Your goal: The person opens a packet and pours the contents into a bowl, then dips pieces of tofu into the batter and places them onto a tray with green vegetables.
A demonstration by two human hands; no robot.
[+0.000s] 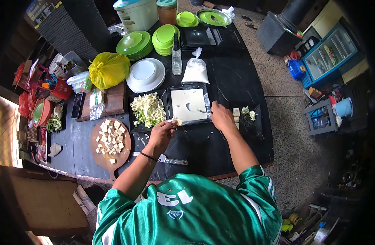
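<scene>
My left hand (pixel 161 134) pinches a pale tofu cube (pixel 177 121) at the near left corner of a square black tray (pixel 169 107). White batter (pixel 183 98) fills this tray. My right hand (pixel 222 117), at the tray's right edge, is closed around the handle of a spoon (pixel 202 111), whose bowl rests in the batter. Left of the batter, chopped cabbage (pixel 148 109) is heaped in another black tray. Many more tofu cubes (pixel 113 138) lie on a round wooden board (pixel 98 157). On the right, a dark tray (pixel 253 127) holds a few pieces with white and green bits.
A knife (pixel 173 161) lies near the table's front edge. Behind the batter stand a bag of white powder (pixel 195 72), a clear bottle (pixel 176 61) and white plates (pixel 145 73). A yellow plastic bag (pixel 110 69) and green plates (pixel 134 44) are at back left.
</scene>
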